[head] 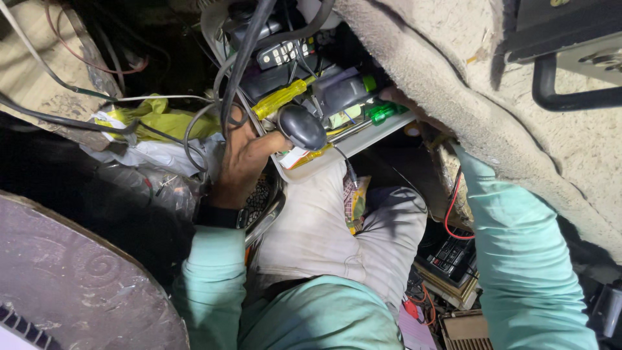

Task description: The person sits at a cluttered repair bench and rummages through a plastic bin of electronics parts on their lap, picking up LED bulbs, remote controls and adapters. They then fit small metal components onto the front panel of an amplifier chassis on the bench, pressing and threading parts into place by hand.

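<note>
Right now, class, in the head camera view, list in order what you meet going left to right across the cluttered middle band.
Crumpled yellow plastic bag → left hand → dark rounded computer mouse → translucent green screwdriver handle → red wire → mint-green right sleeve.

Right hand hidden behind beige panel [453, 97]

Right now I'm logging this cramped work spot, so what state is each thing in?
left hand: reaching among the cables, thumb against the dark rounded device; whether it grips anything cannot be told.
right hand: hidden behind the fabric-covered slab; only its sleeve shows.
yellow-handled screwdriver: lying flat in the white tray.
green-handled tool: lying in the tray.
red wire: hanging loose.
</note>
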